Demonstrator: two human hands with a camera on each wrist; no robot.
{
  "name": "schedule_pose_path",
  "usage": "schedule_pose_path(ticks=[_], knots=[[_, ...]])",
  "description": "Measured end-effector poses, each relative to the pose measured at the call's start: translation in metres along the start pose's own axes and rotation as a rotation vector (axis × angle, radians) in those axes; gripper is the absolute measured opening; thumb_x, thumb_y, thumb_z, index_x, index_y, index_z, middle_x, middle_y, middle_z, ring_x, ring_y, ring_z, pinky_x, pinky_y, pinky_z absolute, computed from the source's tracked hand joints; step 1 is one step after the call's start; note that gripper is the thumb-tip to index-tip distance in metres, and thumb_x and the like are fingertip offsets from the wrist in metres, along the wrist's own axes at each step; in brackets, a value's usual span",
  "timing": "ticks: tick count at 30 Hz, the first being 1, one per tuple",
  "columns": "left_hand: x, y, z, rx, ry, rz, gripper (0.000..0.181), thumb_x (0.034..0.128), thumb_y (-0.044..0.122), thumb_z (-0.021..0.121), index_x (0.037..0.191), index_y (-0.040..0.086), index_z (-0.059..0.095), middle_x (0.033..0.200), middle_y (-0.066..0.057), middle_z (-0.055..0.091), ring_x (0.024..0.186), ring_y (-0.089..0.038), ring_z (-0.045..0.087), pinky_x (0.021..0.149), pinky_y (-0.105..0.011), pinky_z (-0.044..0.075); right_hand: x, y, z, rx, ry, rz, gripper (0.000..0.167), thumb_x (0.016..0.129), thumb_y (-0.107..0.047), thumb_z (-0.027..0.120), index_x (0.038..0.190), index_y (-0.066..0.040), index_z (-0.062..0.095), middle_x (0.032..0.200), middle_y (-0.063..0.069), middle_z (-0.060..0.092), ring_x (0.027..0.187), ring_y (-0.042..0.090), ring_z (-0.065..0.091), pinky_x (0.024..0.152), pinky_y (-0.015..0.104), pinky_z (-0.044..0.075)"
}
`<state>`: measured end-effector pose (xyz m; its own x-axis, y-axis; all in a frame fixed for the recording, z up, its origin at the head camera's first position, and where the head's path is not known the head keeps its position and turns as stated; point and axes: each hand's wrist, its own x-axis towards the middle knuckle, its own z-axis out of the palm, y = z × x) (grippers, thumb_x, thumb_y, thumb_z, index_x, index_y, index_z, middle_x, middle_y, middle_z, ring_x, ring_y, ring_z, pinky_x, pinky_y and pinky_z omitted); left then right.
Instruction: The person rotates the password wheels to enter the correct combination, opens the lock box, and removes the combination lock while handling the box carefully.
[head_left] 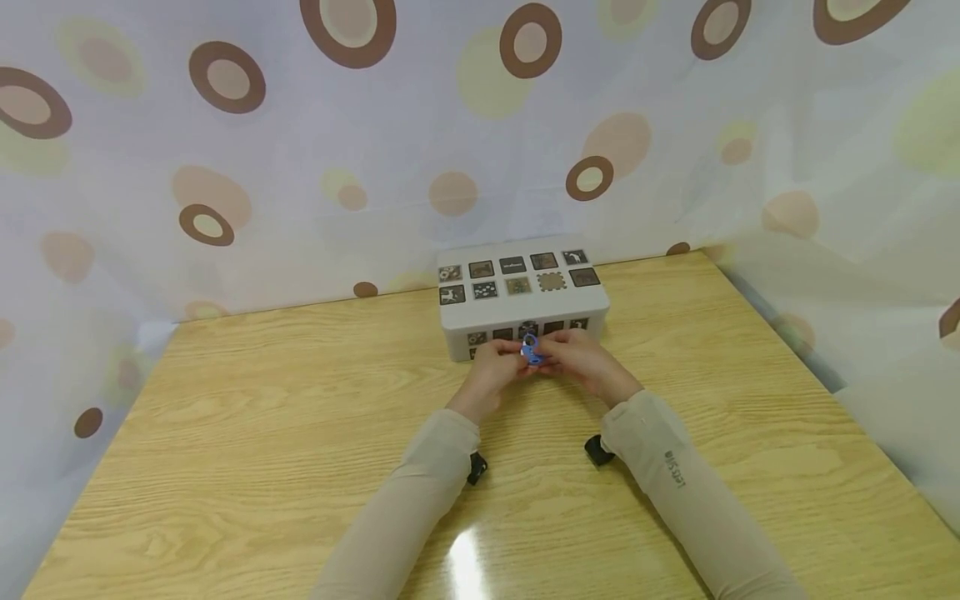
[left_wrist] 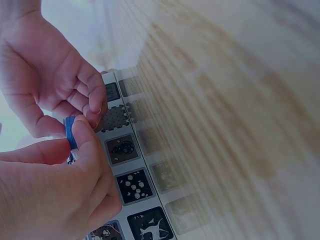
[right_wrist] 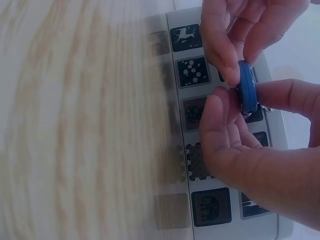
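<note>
A small blue object (head_left: 532,353) with a ring-like top is between both hands, just in front of the white box (head_left: 491,316). The left hand (head_left: 491,372) pinches one side of it between thumb and fingers. From the other side, the right hand (head_left: 585,361) holds it with thumb and fingertips. In the left wrist view the blue object (left_wrist: 70,132) shows edge-on between the fingertips. The right wrist view shows its thick blue rim (right_wrist: 247,87) upright, with a small metal part at its lower end.
The white box, with dark square pictures on its lid and front, stands at the back of the wooden table (head_left: 285,433). Behind and beside the table hangs a pale curtain (head_left: 300,167) with brown and yellow circles. Black straps show at both wrists.
</note>
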<state>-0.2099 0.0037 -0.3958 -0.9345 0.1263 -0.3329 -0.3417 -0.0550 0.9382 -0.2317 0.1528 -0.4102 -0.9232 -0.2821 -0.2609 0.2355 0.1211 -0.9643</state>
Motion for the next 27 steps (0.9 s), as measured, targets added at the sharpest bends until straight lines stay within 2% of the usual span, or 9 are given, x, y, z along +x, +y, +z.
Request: schedule_pose_path(ticks=[7,16,27], knots=[[-0.012,0.013,0.002,0.009,-0.001,-0.016,0.032,0.0924,-0.015,0.046,0.124,-0.019,0.046,0.123,-0.031,0.050,0.112,-0.038,0.057,0.101,-0.041,0.047,0.001,0.000,-0.001,-0.005,0.007,-0.002,0.039,0.097,-0.005,0.046,0.123,0.024,0.045,0.091,0.007,0.060,0.073,0.007,0.061,0.077,0.022,0.057],[0.003,-0.002,0.001,-0.008,0.020,-0.003,0.029,0.0916,-0.014,0.050,0.120,-0.015,0.051,0.116,-0.025,0.055,0.100,-0.030,0.062,0.092,-0.034,0.054,0.000,-0.001,0.000,-0.022,-0.012,0.016,0.039,0.099,-0.009,0.046,0.122,0.022,0.047,0.088,0.004,0.060,0.073,0.008,0.059,0.079,0.025,0.056],[0.001,-0.003,0.001,-0.010,0.029,0.014,0.027,0.0915,-0.014,0.049,0.119,-0.015,0.050,0.112,-0.023,0.056,0.092,-0.025,0.064,0.090,-0.032,0.055,0.000,0.000,0.000,-0.011,-0.029,-0.003,0.039,0.099,-0.004,0.045,0.125,0.024,0.043,0.094,0.008,0.059,0.074,0.007,0.059,0.075,0.021,0.055]])
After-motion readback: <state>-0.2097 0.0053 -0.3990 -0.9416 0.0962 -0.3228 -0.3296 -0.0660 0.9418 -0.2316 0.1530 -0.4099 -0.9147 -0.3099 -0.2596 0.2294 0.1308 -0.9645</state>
